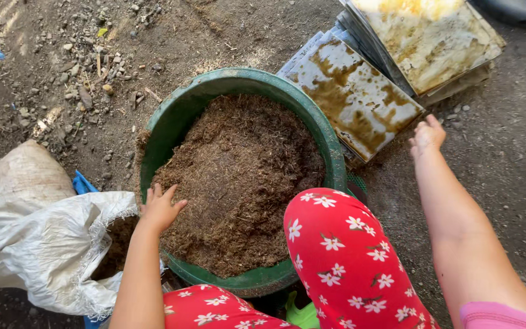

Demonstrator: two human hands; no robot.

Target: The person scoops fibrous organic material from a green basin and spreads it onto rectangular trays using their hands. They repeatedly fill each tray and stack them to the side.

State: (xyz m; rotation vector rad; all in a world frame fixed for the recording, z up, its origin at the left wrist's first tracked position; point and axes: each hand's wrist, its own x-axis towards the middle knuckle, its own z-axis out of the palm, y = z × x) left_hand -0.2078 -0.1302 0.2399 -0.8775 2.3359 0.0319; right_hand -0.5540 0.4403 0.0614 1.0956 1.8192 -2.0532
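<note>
I see the green basin (178,116) of brown mulch (238,176) on the dirt ground (506,152), my left hand (159,208) flat on the mulch at its near-left rim, fingers spread and empty, while my right hand (427,135) reaches open-fingered to the stained sheets (354,97) just beyond the right rim.

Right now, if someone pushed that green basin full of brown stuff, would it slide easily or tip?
Probably neither. The green basin is heaped with brown fibrous material, so it likely drags heavily on the gritty dirt. It looks wide and low, so tipping seems unlikely; loose bits might spill.
</note>
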